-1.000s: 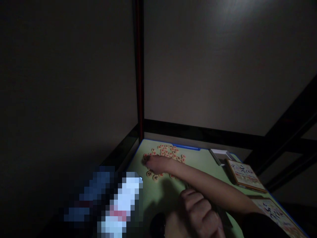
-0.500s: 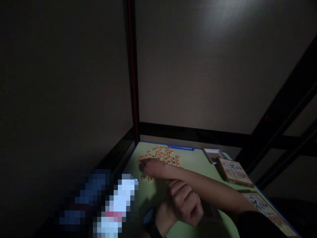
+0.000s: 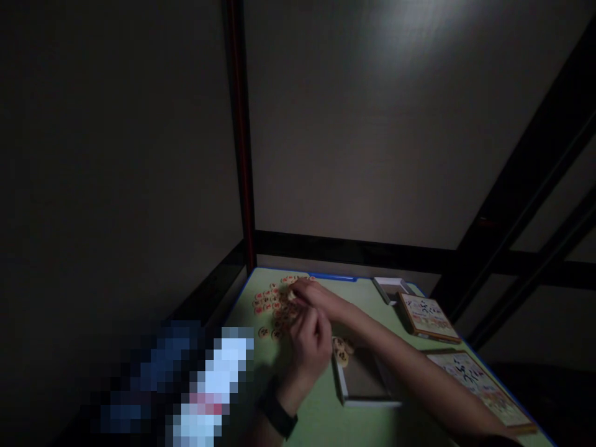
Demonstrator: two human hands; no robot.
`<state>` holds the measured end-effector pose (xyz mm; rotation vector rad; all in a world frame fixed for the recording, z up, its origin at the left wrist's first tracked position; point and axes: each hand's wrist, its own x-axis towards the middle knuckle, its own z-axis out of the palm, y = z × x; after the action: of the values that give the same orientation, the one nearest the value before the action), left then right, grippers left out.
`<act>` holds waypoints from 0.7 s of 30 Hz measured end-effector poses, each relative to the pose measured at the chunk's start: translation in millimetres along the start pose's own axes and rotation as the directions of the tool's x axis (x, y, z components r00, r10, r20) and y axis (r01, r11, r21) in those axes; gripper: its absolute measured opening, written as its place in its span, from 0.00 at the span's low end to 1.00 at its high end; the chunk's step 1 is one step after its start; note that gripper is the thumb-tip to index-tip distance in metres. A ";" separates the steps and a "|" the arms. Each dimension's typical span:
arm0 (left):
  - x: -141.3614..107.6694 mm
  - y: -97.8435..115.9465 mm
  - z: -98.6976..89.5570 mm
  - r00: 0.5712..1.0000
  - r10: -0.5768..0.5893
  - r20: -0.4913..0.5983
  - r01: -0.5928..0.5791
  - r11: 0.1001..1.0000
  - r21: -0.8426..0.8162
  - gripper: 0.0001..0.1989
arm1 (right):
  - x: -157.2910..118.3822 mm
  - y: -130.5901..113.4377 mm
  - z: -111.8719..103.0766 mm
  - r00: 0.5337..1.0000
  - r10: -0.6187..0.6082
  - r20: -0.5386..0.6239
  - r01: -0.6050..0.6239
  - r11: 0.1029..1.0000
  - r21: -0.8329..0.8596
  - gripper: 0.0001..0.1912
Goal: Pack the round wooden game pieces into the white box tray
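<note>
Round Chinese chess pieces [image 3: 267, 299] with red and dark characters lie in a loose group at the table's far left. My right hand [image 3: 313, 293] is over the group, fingers pinched on a pale chess piece [image 3: 292, 295]. Just in front of it, my left hand [image 3: 313, 341], with a dark watch [image 3: 278, 413] on the wrist, is curled closed; what it may hold is hidden. Right of it lies an open shallow box [image 3: 341, 385] with several chess pieces [image 3: 342, 355] in its far left corner. My right forearm covers part of this box.
On the green table [image 3: 321, 422], a second shallow white tray [image 3: 382, 290] sits at the far right edge. A printed box [image 3: 431, 318] is beside it, and another printed box [image 3: 484, 388] lies nearer. Walls [image 3: 354, 155] rise behind and left. A blurred bright patch [image 3: 209, 385] is at lower left.
My right hand has moved from the left side of the pieces to their far right part. My left hand has moved forward and left, close to the right, uncovering the box with pieces.
</note>
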<state>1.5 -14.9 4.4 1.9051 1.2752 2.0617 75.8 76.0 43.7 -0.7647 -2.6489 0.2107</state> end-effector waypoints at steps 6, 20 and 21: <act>15.5 -30.1 12.8 0.726 -0.651 0.219 0.687 0.675 -0.270 0.23 | -78.7 7.9 -23.8 0.949 0.120 -0.292 -0.100 0.991 0.084 0.12; 0.3 -18.6 12.8 0.445 -0.431 0.785 0.896 0.215 -0.389 0.22 | -143.1 -14.6 -9.9 0.797 0.265 -0.542 -0.181 0.962 0.204 0.13; 1.0 -18.4 12.3 0.448 -0.416 0.792 0.894 0.203 -0.399 0.22 | -144.2 -14.6 -10.5 0.770 0.276 -0.576 -0.176 0.958 0.225 0.12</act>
<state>2.9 4.1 -6.9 0.9565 0.6115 1.0847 185.7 -13.6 12.0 -0.9177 -1.9074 0.1970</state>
